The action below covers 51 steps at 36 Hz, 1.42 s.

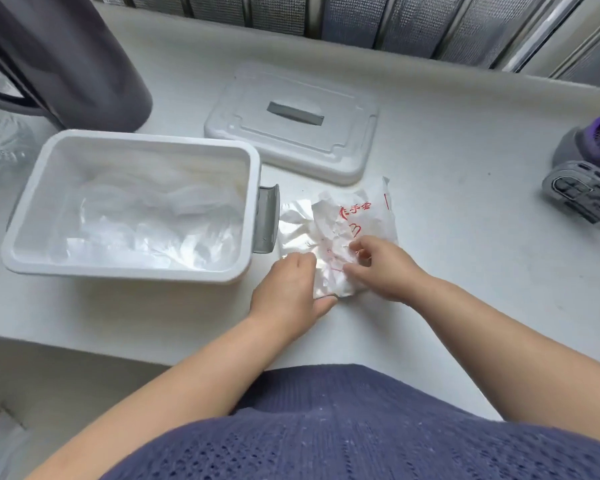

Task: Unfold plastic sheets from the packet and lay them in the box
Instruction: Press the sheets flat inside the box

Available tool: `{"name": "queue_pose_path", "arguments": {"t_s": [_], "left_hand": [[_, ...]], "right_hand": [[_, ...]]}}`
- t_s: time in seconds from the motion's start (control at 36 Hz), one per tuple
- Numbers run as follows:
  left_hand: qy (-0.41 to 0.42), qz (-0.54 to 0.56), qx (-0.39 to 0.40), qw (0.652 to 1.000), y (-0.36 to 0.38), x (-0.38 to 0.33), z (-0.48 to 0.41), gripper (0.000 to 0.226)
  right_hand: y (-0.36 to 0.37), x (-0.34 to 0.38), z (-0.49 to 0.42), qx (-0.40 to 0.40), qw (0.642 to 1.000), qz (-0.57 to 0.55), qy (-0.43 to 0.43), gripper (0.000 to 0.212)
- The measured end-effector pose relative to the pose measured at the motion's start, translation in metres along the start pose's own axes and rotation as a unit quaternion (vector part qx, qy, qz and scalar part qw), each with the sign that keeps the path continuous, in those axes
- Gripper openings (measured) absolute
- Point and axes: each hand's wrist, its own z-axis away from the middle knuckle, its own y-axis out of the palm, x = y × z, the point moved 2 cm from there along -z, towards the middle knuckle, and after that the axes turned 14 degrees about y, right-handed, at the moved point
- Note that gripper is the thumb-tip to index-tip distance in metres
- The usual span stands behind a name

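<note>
Lying crumpled on the white desk (447, 161), just beside the right end of the box and toward the near edge, the white plastic packet with red printing (354, 223) is being worked at its near end by both hands. The left hand (291, 289) is laid on the packet's near-left part, fingers curled down onto the film and thumb under its near edge; whether anything is pinched there cannot be told. The right hand (383, 268) is set on the near-right part, its fingers bent and narrowed on the wrinkled film as if a layer were being picked up.

The step in hand is judged to be the drawing of another sheet out of the packet. The open white rectangular plastic box with a grey side handle (25, 237), toward the desk's left edge, already holds a loose heap of clear plastic sheets (146, 220), so the task appears well along. Its white lid with a grey slot (291, 133) lies apart, farther back.

For the next move, a single thin layer would need to be separated from the rest, pulled free while the packet is held down, opened out flat, and carried left over the box rim.

A dark cylindrical vessel (73, 57) stands at the far-left corner.
</note>
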Motion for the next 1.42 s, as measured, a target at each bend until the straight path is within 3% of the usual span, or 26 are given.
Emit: {"name": "queue_pose_path", "arguments": {"t_s": [0.14, 0.22, 0.36, 0.44, 0.58, 0.64, 0.81, 0.94, 1.03, 1.11, 1.19, 1.28, 1.33, 1.42], "left_hand": [[-0.028, 0.049, -0.096, 0.994, 0.001, 0.005, -0.004, 0.015], [-0.051, 0.116, -0.138, 0.982, -0.005, 0.006, -0.009, 0.011], [-0.111, 0.270, -0.209, 0.933, -0.012, 0.003, -0.014, 0.010], [-0.141, 0.424, -0.224, 0.866, -0.013, -0.003, -0.022, 0.009], [-0.128, 0.559, -0.239, 0.784, -0.026, -0.020, -0.031, 0.018], [-0.115, 0.583, -0.246, 0.766, -0.033, -0.026, -0.031, 0.020], [-0.043, 0.602, -0.255, 0.756, -0.064, -0.039, -0.036, 0.018], [-0.005, 0.583, -0.330, 0.742, -0.109, -0.027, -0.039, 0.014], [-0.011, 0.579, -0.371, 0.726, -0.129, -0.012, -0.034, 0.017], [-0.031, 0.615, -0.377, 0.691, -0.144, 0.009, -0.022, 0.021], [-0.043, 0.658, -0.383, 0.646, -0.157, 0.031, -0.004, 0.026], [-0.053, 0.732, -0.386, 0.559, -0.168, 0.046, 0.014, 0.029], [-0.059, 0.785, -0.378, 0.487, -0.174, 0.055, 0.022, 0.030], [-0.062, 0.860, -0.343, 0.374, -0.181, 0.069, 0.036, 0.034]], "right_hand": [[0.000, -0.002, -0.005, -0.007, 1.000, -0.015, -0.012, 0.049], [0.000, -0.004, -0.006, -0.011, 0.999, -0.029, -0.006, 0.056], [0.000, -0.003, -0.005, -0.037, 0.998, -0.042, 0.020, 0.073], [0.001, -0.001, 0.001, -0.058, 0.998, -0.028, 0.000, 0.081], [0.009, 0.004, 0.009, -0.054, 0.994, 0.092, -0.022, 0.069], [0.010, 0.003, 0.007, -0.050, 0.994, 0.094, 0.004, 0.065], [-0.001, -0.001, -0.001, -0.064, 0.996, 0.032, 0.059, 0.059], [-0.009, 0.003, 0.001, -0.010, 0.993, 0.074, 0.096, 0.085], [-0.018, 0.023, 0.014, 0.006, 0.995, 0.085, 0.043, 0.098], [-0.028, 0.059, 0.031, -0.046, 0.994, 0.025, -0.093, 0.080], [-0.033, 0.094, 0.043, -0.082, 0.966, -0.203, -0.135, 0.050], [-0.027, 0.122, 0.048, -0.056, 0.923, -0.365, -0.107, 0.037], [-0.021, 0.136, 0.052, -0.061, 0.922, -0.366, -0.110, 0.035], [-0.006, 0.158, 0.061, -0.039, 0.939, -0.318, -0.128, 0.057]]}}
